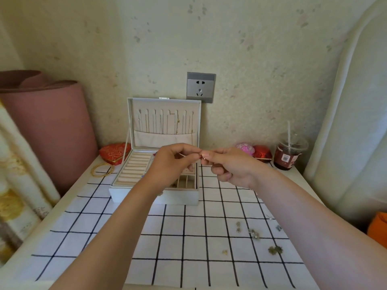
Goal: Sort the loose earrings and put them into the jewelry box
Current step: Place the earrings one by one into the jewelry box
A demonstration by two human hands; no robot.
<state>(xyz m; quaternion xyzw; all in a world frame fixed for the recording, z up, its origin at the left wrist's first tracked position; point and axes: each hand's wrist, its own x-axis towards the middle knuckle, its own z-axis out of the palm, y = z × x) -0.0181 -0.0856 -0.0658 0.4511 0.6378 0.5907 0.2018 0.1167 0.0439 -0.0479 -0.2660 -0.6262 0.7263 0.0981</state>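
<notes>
A white jewelry box [134, 192] stands open at the back of the table, its lid upright with chains hanging inside. Over the box my left hand [173, 162] and my right hand [226, 166] meet fingertip to fingertip, both pinching a small red earring [201, 157]. Several loose earrings [254, 233] lie on the checked cloth at the front right, among them a bronze pair [275, 249] and a small gold one [224, 252]. My hands hide much of the box's right compartments.
Gold bangles [102, 169] and a red pouch [114, 152] lie left of the box. A pink ball [245, 147], a red box [262, 153] and a lidded drink cup with a straw [290, 152] stand at the back right. A rolled pink mat [48, 122] leans at the left.
</notes>
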